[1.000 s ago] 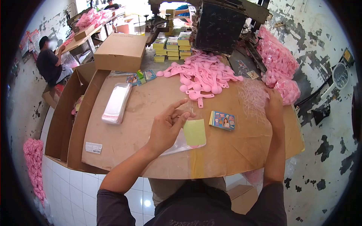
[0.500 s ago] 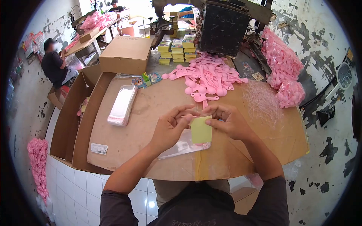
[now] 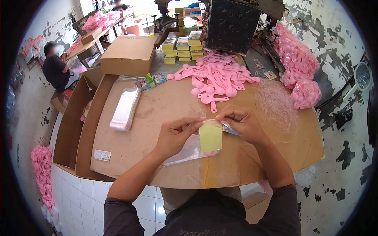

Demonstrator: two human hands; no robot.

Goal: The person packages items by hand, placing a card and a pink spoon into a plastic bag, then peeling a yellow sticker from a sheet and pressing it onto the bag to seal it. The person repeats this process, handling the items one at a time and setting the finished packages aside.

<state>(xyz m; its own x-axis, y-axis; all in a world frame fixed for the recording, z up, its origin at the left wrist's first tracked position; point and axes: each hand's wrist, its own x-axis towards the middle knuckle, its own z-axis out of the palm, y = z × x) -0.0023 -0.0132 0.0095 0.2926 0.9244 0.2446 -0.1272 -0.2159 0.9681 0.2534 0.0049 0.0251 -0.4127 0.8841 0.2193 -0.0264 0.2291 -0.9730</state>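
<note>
Both hands are at the top of a clear bag with a yellow-green card [image 3: 211,137] in it, above the cardboard tabletop. My left hand [image 3: 177,135] pinches the bag's upper left edge. At its upper right edge, my right hand [image 3: 240,124] is closed on the bag, with a bit of a blue printed card showing under the fingers. Beneath the held bag lie flat clear bags [image 3: 183,152]. Pink plastic spoons [image 3: 220,76] are heaped just beyond my hands.
A stack of clear bags [image 3: 126,109] lies left, near printed cards [image 3: 151,81]. Behind stand a closed carton [image 3: 128,55], card stacks [image 3: 183,49] and a black machine [image 3: 232,27]. Pink strands [image 3: 275,102] and bagged pink pieces [image 3: 305,94] are right. A person [image 3: 57,69] sits far left.
My right hand's fingers have moved up to the bag's top edge, and a blue card piece now shows under them. The left fingers have closed more at the bag's top.
</note>
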